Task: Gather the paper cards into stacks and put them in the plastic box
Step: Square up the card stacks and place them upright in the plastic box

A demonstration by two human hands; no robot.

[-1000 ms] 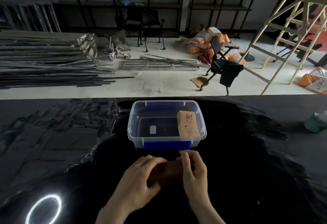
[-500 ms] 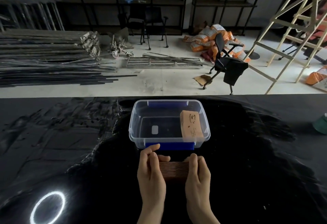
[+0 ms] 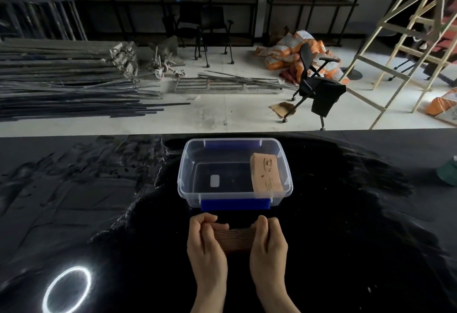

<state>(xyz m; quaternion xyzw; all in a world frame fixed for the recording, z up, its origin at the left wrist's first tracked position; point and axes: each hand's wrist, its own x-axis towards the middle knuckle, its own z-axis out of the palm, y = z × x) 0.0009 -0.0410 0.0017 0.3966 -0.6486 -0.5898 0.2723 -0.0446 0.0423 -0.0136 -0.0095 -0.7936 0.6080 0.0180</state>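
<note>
A stack of brown paper cards (image 3: 235,239) stands on edge on the black table, squeezed between my left hand (image 3: 206,246) and my right hand (image 3: 267,246). Its long edges face me. Just beyond my fingers stands the clear plastic box (image 3: 184,176) with blue clasps, lid off. Inside it, against the right wall, leans another stack of brown cards (image 3: 265,175) with print on top. A small white label shows on the box floor.
The glossy black table (image 3: 346,226) runs to a far edge just behind the box. A green object (image 3: 448,173) sits at the right edge. A ring light reflects at the lower left. Beyond are metal bars, chairs, sacks and a wooden ladder.
My hands have turned from clasping the cards sideways to pressing the stack squarely from both ends. The stack now sits straighter, just in front of the box.
</note>
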